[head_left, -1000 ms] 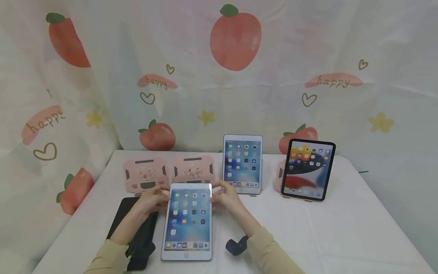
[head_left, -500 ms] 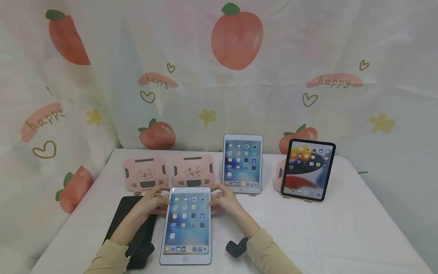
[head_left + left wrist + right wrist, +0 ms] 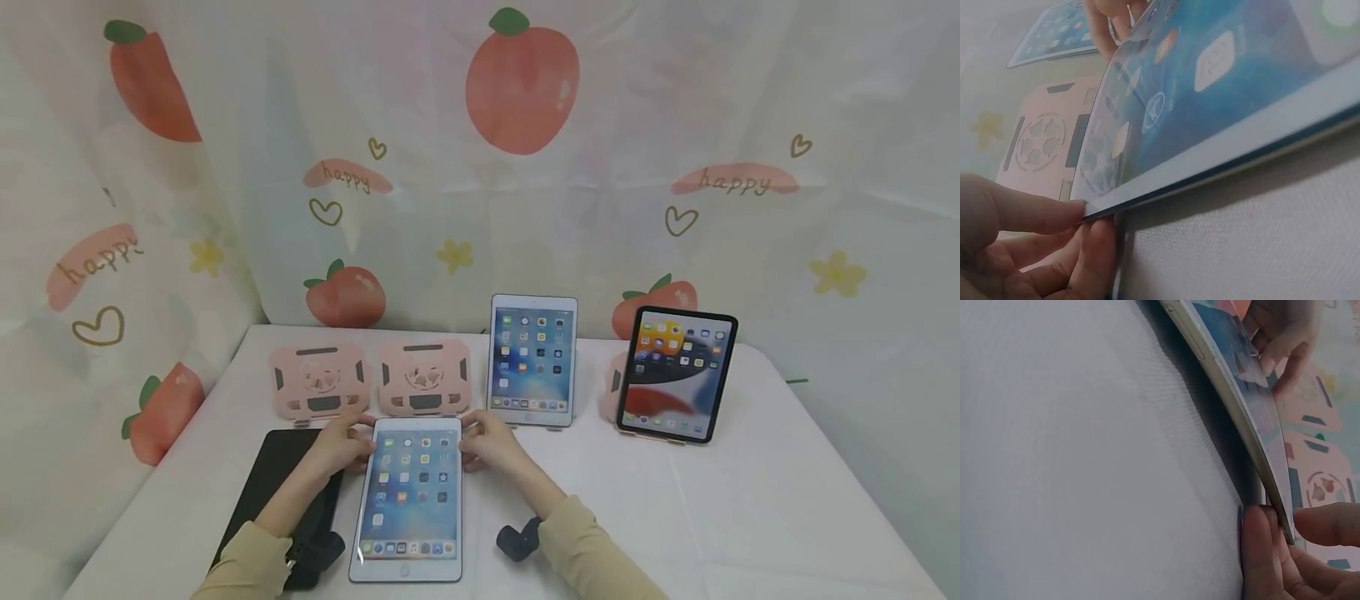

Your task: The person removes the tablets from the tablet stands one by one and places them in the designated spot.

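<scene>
Both hands hold a white-framed tablet (image 3: pixel 408 508) at its far corners, with its lit screen of app icons facing up. The left hand (image 3: pixel 339 447) pinches the left corner; in the left wrist view the thumb (image 3: pixel 1041 215) lies on the edge and curled fingers sit beneath. At the right corner the right hand (image 3: pixel 491 442) does the same, its thumb over the rim and fingers (image 3: pixel 1260 550) under it in the right wrist view. The tablet's far end is tilted up off the white cloth, and a shadow shows below its edge.
Two pink stands (image 3: pixel 347 362) (image 3: pixel 453 367) stand behind the hands. A second white tablet (image 3: pixel 531 358) and a black-framed tablet (image 3: pixel 675 375) lean upright on stands to the right. A flat black tablet-shaped slab (image 3: pixel 273 471) lies under the left forearm. White cloth (image 3: pixel 750 517) covers the table.
The held tablet has moved slightly toward the person and its far end has come lower. Both hands have gone down with it, keeping their grip; the propped tablets have not moved.
</scene>
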Motion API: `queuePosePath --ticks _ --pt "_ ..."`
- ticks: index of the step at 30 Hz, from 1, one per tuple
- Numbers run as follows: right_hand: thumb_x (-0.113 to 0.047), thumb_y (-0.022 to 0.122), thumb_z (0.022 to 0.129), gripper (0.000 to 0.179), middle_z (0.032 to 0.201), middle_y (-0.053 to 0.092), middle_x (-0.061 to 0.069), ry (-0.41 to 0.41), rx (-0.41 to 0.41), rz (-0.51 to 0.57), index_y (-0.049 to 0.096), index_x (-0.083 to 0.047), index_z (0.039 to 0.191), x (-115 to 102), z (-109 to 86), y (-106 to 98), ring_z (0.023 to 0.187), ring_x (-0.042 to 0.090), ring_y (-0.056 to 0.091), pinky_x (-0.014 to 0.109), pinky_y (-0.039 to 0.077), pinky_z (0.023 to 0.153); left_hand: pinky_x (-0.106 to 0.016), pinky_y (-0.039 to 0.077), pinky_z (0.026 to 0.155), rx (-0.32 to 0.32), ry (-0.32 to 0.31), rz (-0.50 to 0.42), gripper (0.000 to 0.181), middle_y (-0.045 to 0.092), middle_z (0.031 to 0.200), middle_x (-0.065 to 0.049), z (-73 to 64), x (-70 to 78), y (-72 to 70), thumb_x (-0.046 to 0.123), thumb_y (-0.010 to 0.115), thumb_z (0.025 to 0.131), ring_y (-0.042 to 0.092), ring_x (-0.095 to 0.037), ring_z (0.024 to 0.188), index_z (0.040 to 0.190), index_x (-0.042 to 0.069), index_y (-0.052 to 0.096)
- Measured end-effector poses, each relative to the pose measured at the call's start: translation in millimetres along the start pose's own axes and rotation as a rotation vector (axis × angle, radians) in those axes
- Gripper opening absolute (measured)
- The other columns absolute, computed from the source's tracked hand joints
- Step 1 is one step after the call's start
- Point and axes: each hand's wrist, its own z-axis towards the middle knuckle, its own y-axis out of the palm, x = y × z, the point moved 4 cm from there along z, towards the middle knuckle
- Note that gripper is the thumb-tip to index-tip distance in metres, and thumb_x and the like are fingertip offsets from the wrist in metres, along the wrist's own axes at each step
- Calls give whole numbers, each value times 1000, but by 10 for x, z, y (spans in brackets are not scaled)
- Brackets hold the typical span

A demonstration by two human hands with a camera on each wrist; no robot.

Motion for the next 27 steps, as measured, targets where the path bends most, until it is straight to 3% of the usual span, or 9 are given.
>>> queuePosePath --ticks 10,20,27 --pt "-1 56 86 40 93 65 19 4 9 -69 53 10 124 33 0 -18 71 16 68 32 59 68 -25 46 57 26 39 140 41 60 77 -9 5 39 22 2 63 81 59 -15 63 121 -4 57" --pt "-3 52 89 41 94 66 19 -10 17 -76 51 11 128 45 -38 -4 75 15 68 30 59 69 -27 53 59 69 45 147 36 62 83 -14 -49 38 21 4 64 84 62 -14 67 118 -6 60" --pt "-5 51 90 42 98 65 17 -10 22 -70 51 8 130 90 -56 11 79 14 67 27 59 70 -25 48 53 83 76 192 32 63 77 -10 -69 29 14 2 60 83 60 -13 59 114 -7 61"
